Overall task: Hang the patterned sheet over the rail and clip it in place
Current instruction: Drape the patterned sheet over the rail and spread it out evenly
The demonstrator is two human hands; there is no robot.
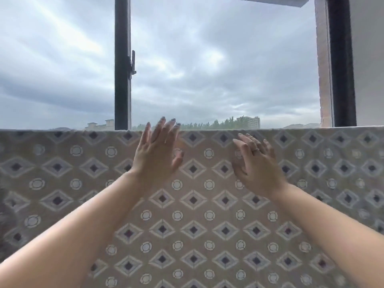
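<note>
The patterned sheet [193, 204], beige with diamonds and circles, hangs draped over a horizontal rail that it hides; its folded top edge runs across the whole view at mid height. My left hand [158, 150] is raised flat in front of the sheet's top edge, fingers spread, holding nothing. My right hand [257, 163] rests flat against the sheet just under the top edge, fingers apart, a ring on one finger. No clip is in view.
Behind the sheet is an open window with a dark vertical frame post [122, 63] and latch [133, 63], another dark frame [340, 59] at the right beside a wall. Cloudy sky, trees and buildings lie beyond.
</note>
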